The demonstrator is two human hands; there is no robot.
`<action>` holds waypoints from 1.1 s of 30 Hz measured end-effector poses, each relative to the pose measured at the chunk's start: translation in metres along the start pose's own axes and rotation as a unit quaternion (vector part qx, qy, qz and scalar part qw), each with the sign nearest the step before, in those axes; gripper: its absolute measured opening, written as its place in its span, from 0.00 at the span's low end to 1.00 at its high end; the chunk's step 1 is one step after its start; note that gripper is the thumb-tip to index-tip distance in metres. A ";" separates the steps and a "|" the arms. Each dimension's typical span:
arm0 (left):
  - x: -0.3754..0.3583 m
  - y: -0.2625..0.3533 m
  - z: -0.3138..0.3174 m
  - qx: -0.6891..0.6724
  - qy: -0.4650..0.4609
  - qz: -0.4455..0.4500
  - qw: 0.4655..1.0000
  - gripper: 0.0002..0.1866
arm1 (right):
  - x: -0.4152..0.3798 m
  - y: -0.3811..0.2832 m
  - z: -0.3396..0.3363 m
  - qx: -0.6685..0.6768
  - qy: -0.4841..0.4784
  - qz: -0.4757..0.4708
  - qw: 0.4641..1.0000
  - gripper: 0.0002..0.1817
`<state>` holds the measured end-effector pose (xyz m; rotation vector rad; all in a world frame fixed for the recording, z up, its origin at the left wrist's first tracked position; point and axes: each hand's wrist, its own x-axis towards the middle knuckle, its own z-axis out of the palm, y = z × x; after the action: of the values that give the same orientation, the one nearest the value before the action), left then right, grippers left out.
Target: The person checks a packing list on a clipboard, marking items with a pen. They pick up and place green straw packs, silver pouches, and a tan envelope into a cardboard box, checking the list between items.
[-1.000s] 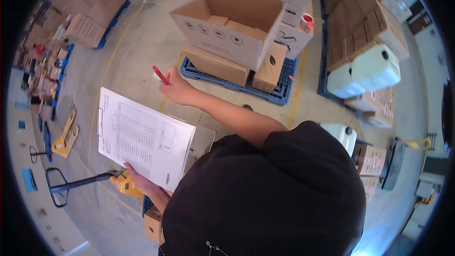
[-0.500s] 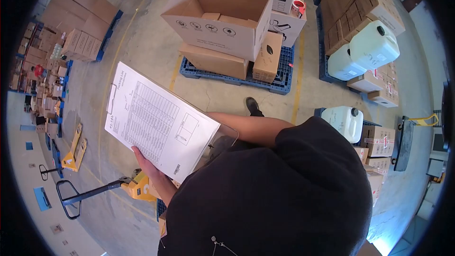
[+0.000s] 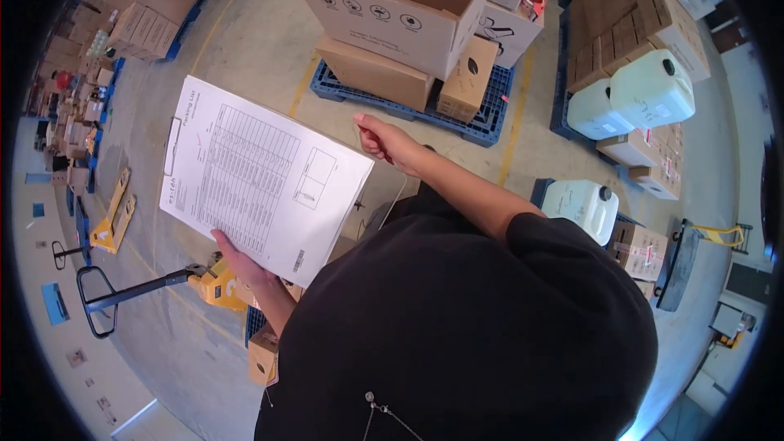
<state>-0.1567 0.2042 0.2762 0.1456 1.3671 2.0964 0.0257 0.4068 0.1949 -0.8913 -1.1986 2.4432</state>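
Note:
My left hand [image 3: 245,264] grips the lower edge of a clipboard [image 3: 172,147], its thumb lying on top of the paper. A stack of white sheets headed "Packing List" [image 3: 265,171] lies on it, with a printed table, a boxed drawing and a barcode. Beside the right edge of the sheets, and apart from them, is my right hand [image 3: 388,144]. Its fingers are curled closed; what they hold, if anything, is hidden.
Ahead, a large open cardboard box [image 3: 392,12] and other cartons stand on a blue pallet [image 3: 498,106]. White jerrycans [image 3: 653,94] are at right. At left stands a yellow pallet jack [image 3: 216,284] with a black handle. Yellow lines mark the floor.
My right hand has come out from behind the clipboard, up to its right side. The clipboard, still in my left hand, has shifted slightly left and up in view.

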 end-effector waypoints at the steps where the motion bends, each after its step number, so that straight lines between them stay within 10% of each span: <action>1: 0.000 -0.002 0.002 0.001 -0.006 -0.004 1.000 0.29 | 0.000 0.003 0.000 -0.028 -0.002 -0.019 0.999 0.29; 11: 0.014 -0.035 0.009 -0.019 -0.069 -0.077 0.994 0.28 | -0.041 0.013 -0.047 -0.089 0.096 -0.024 0.991 0.31; 18: 0.096 -0.176 -0.035 0.182 -0.015 -0.269 0.946 0.26 | -0.068 0.042 -0.182 -0.187 0.206 0.025 0.960 0.33; 24: -0.026 -0.216 0.038 0.489 -0.258 -0.142 0.821 0.26 | -0.086 0.141 -0.340 -0.353 0.360 0.127 0.854 0.19; 26: -0.017 -0.296 -0.063 -0.016 0.044 -0.418 0.907 0.23 | -0.079 0.149 -0.389 -0.244 0.357 0.189 0.882 0.16; 28: -0.034 -0.322 0.007 -0.173 0.319 -0.541 0.759 0.18 | -0.059 0.163 -0.456 -0.176 0.333 0.224 0.899 0.14; 30: -0.064 -0.369 0.017 0.030 0.273 -0.471 0.838 0.14 | -0.018 0.205 -0.530 -0.371 0.382 0.177 0.828 0.15; 33: -0.087 -0.402 0.073 -0.089 0.478 -0.483 0.728 0.14 | 0.056 0.201 -0.636 -0.450 0.328 0.225 0.799 0.18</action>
<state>0.1188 0.3216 -0.0154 -1.5862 1.2380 1.2861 0.3909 0.7013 -0.2820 -2.2537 -1.9807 1.3889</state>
